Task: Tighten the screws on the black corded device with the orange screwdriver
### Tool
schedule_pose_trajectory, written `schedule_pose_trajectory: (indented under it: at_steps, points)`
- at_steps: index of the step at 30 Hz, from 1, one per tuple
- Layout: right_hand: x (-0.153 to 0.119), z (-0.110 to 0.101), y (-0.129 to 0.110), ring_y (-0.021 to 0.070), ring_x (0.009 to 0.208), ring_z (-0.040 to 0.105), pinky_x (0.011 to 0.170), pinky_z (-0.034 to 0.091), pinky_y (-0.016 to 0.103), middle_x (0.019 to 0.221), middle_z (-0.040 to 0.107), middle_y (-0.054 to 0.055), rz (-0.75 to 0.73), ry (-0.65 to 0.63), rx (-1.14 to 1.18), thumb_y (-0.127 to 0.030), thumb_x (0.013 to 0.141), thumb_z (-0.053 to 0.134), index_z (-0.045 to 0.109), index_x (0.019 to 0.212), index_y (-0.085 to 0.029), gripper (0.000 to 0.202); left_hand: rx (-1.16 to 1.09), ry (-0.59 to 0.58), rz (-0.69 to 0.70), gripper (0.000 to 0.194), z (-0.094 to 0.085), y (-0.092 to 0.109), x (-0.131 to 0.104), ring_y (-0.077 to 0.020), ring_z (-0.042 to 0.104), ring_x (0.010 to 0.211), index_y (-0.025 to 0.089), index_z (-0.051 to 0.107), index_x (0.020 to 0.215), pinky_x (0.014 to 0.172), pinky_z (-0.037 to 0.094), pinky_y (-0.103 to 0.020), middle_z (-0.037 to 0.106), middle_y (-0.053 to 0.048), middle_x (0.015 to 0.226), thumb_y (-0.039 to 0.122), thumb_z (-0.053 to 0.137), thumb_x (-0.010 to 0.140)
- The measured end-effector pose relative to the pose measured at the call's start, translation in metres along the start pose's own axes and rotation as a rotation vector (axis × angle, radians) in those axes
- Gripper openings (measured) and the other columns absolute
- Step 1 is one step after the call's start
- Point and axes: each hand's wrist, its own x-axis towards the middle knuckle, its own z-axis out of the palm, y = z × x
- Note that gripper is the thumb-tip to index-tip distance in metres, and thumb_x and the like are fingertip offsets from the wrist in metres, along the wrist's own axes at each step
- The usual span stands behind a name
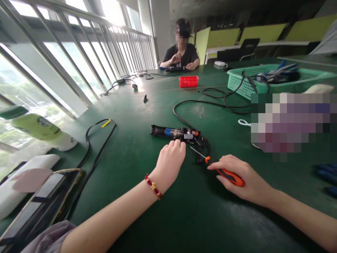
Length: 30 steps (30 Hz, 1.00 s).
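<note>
An opened corded device (pixel 172 132) lies on the green table, its black body showing a blue band, inner parts and coloured wires. My left hand (pixel 171 158), with a red beaded bracelet at the wrist, is curled closed at the device's near edge; its fingertips are hidden. In my right hand (pixel 237 174) is a screwdriver (pixel 231 177) with an orange and black handle. Its metal shaft points up and left, the tip close to the device and my left knuckles. A black part (pixel 200 156) of the device sits behind the shaft.
A black cable (pixel 184 102) runs from the device toward a green basket (pixel 238 84) of tools. Farther back are a red tray (pixel 189 82) and a person (pixel 181 52) handling a similar device. A bottle (pixel 39 128), strap (pixel 102 149) and phone-like item (pixel 39 207) lie left.
</note>
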Motion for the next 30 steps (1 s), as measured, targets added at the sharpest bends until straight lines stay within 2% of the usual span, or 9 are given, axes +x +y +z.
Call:
schedule_pose_trajectory:
  at_steps: [4, 8, 11, 15, 25, 30]
  points:
    - [-0.002, -0.002, -0.002, 0.0133, 0.07, 0.057, 0.066, 0.045, 0.026, 0.079, 0.062, 0.001, 0.063, 0.143, 0.023, -0.017, 0.083, 0.047, 0.059, 0.098, -0.023, 0.02, -0.092, 0.027, -0.035, 0.017, 0.007, -0.008, 0.002, -0.0211, 0.055, 0.091, 0.014, 0.053, 0.094, 0.076, 0.049, -0.032, 0.057, -0.008, 0.095, 0.007, 0.044, 0.081]
    - [-0.002, -0.003, 0.001, 0.0115, 0.059, 0.054, 0.056, 0.041, 0.024, 0.075, 0.06, 0.0, 0.235, 0.223, 0.031, -0.024, 0.086, 0.045, 0.059, 0.097, -0.022, 0.018, -0.18, 0.129, -0.033, 0.022, 0.018, -0.012, 0.003, -0.0185, 0.055, 0.09, 0.015, 0.054, 0.102, 0.08, 0.047, -0.031, 0.056, -0.006, 0.098, 0.008, 0.044, 0.084]
    - [0.001, -0.003, 0.002, 0.0108, 0.055, 0.051, 0.051, 0.038, 0.024, 0.07, 0.059, -0.001, 0.298, 0.184, 0.051, -0.028, 0.086, 0.045, 0.06, 0.098, -0.021, 0.02, -0.233, 0.185, -0.036, 0.024, 0.025, -0.013, 0.003, -0.017, 0.055, 0.086, 0.016, 0.054, 0.104, 0.078, 0.047, -0.03, 0.056, -0.005, 0.097, 0.009, 0.042, 0.085]
    - [0.004, -0.003, 0.0, 0.0095, 0.052, 0.047, 0.048, 0.035, 0.023, 0.067, 0.056, -0.002, 0.294, 0.088, 0.055, -0.03, 0.086, 0.046, 0.06, 0.102, -0.021, 0.023, -0.314, 0.235, -0.015, 0.019, 0.029, -0.014, 0.004, -0.0167, 0.054, 0.085, 0.017, 0.055, 0.096, 0.078, 0.047, -0.03, 0.056, -0.005, 0.095, 0.009, 0.042, 0.086]
    - [0.003, -0.005, 0.005, 0.0093, 0.051, 0.043, 0.051, 0.033, 0.023, 0.062, 0.048, -0.003, 0.35, 0.053, 0.188, -0.032, 0.088, 0.041, 0.058, 0.103, -0.02, 0.026, -0.464, 0.28, 0.013, 0.009, 0.029, -0.015, 0.005, -0.0164, 0.054, 0.08, 0.018, 0.051, 0.087, 0.072, 0.046, -0.029, 0.056, -0.003, 0.089, 0.012, 0.044, 0.086]
    - [0.002, -0.005, 0.005, 0.0092, 0.05, 0.04, 0.051, 0.032, 0.023, 0.06, 0.045, -0.004, 0.356, 0.045, 0.207, -0.031, 0.088, 0.041, 0.057, 0.099, -0.019, 0.023, -0.659, 0.393, -0.003, 0.008, 0.029, -0.018, 0.007, -0.0151, 0.055, 0.083, 0.019, 0.05, 0.086, 0.072, 0.046, -0.027, 0.056, -0.003, 0.092, 0.013, 0.045, 0.086]
